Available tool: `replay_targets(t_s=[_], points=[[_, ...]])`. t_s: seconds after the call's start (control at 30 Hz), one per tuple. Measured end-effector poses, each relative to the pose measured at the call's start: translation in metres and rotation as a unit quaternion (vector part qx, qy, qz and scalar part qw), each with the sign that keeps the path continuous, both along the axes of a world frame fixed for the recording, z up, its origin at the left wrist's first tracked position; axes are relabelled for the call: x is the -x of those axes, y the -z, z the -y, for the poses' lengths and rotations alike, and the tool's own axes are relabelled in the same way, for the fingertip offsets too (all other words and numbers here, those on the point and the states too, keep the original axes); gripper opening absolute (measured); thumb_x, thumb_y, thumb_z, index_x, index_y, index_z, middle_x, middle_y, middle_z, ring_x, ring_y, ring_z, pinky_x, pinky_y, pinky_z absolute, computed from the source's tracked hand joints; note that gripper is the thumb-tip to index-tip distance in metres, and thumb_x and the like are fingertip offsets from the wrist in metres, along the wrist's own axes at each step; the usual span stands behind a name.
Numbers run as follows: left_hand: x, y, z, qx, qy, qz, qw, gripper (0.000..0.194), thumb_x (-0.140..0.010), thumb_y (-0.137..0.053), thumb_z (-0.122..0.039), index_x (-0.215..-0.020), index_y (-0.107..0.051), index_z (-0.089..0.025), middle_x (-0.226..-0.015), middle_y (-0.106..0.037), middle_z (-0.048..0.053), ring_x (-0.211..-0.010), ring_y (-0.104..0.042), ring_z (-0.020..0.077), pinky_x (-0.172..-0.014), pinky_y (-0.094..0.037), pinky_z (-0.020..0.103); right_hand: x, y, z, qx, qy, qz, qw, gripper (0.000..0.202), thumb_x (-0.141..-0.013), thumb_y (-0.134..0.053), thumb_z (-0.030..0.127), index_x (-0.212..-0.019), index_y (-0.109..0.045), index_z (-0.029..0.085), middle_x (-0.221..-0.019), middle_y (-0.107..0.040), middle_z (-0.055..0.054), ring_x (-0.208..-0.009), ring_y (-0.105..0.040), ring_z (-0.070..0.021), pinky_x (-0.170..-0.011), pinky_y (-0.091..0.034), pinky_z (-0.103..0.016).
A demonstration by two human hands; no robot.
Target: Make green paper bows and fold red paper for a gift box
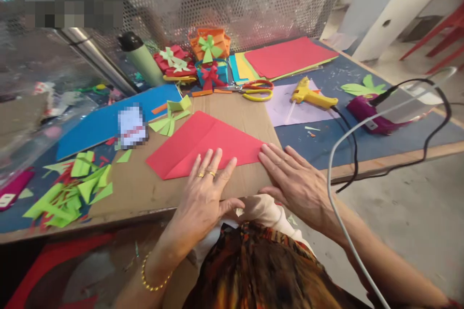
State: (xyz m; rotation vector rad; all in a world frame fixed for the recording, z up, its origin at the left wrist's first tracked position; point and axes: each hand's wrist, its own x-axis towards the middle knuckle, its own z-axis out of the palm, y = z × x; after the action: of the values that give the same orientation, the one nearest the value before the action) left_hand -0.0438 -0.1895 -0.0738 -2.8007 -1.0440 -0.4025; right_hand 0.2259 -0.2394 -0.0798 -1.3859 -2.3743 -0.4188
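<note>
A folded sheet of red paper (203,142) lies on a piece of brown cardboard (232,106) at the table's front. My left hand (205,188) rests flat on its near edge, fingers spread, two rings showing. Fingertips of my right hand (297,178) press on the paper's right corner, the fingers stretched out and the palm low. Neither hand grips anything. Just beyond the paper, a cut green paper piece (170,118) lies on the cardboard, and scissors (255,89) with red and yellow handles lie behind.
A yellow glue gun (311,94) sits on lilac paper (279,101) at right, near a purple power strip (377,116). Its black cord and a white cable (337,154) cross the right side. Green scraps (61,203) pile at left; a bottle (141,58) and decorated paper boxes (208,48) stand behind.
</note>
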Motion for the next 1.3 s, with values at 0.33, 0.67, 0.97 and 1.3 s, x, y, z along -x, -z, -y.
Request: replay_targets(t_s=[0.33, 0.67, 0.97, 1.3], points=[[-0.007, 0.003, 0.006, 0.009, -0.034, -0.028, 0.999, 0.100, -0.086, -0.058, -0.081, -0.162, -0.042, -0.017, -0.169, -0.038, 0.026, -0.159, -0.033, 0.0427, -0.129, -0.033, 0.061, 0.035, -0.011, -0.003, -0.068, -0.066, -0.032, 0.995, 0.065, -0.108, -0.048, 0.050, -0.145, -0.054, -0.002, -0.149, -0.060, -0.031, -0.141, -0.059, -0.0413, -0.114, -0.052, -0.058], [0.020, -0.005, 0.009, 0.020, -0.022, -0.037, 0.999, 0.098, -0.097, -0.032, -0.081, -0.163, -0.036, -0.008, -0.171, -0.036, 0.021, -0.163, -0.028, 0.0290, -0.135, -0.023, 0.047, 0.050, 0.013, -0.007, -0.038, -0.112, -0.043, 0.992, 0.064, -0.110, -0.043, 0.041, -0.157, -0.041, -0.001, -0.152, -0.059, -0.029, -0.141, -0.059, -0.0388, -0.114, -0.052, -0.056], [0.097, -0.011, 0.029, 0.017, -0.149, -0.040, 0.988, 0.093, -0.100, -0.034, -0.080, -0.168, -0.030, -0.016, -0.167, -0.043, 0.018, -0.157, -0.041, 0.0309, -0.130, -0.035, 0.057, 0.056, 0.013, -0.004, -0.019, -0.100, -0.074, 0.992, 0.075, -0.109, -0.044, 0.049, -0.164, -0.033, 0.000, -0.156, -0.054, -0.030, -0.145, -0.055, -0.0403, -0.117, -0.048, -0.061], [0.009, -0.016, 0.027, -0.067, -0.060, 0.008, 0.996, 0.087, -0.104, -0.029, -0.074, -0.156, -0.048, -0.006, -0.163, -0.050, 0.019, -0.158, -0.040, 0.0338, -0.133, -0.029, 0.055, 0.061, 0.018, -0.007, -0.028, -0.078, -0.040, 0.996, 0.060, -0.108, -0.045, 0.038, -0.153, -0.049, -0.003, -0.153, -0.057, -0.031, -0.144, -0.056, -0.0409, -0.118, -0.048, -0.059]])
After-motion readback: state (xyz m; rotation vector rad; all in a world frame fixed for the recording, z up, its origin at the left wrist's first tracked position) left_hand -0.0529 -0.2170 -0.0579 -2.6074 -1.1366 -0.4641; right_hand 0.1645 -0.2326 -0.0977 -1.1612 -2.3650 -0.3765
